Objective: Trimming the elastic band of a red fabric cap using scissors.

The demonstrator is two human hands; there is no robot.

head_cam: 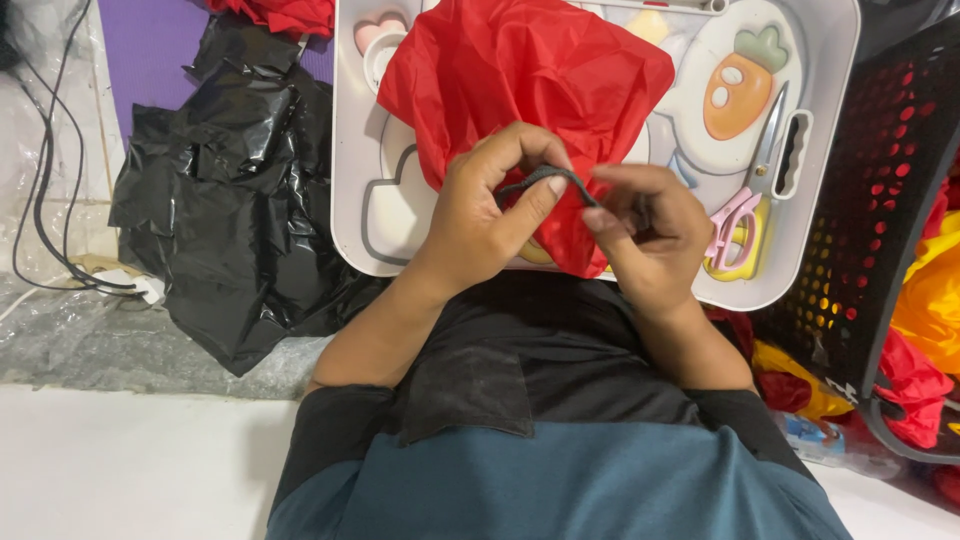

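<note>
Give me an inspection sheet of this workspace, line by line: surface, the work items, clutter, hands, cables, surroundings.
Surface: white tray with raised cartoon shapes, on the person's lap.
Work items: red cloth bunched over the tray; dark cord stretched between both hands.
Clutter: pink-and-yellow scissors on the tray; black plastic sheet beside it.
Hands: left hand and right hand each pinch the cord.
Cables: black cables at the far side.
Surroundings: black perforated basket holding red and yellow cloth.

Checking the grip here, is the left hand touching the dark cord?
Touching. The head view shows the left hand pinching the cord between thumb and fingers, over the red cloth.
</note>
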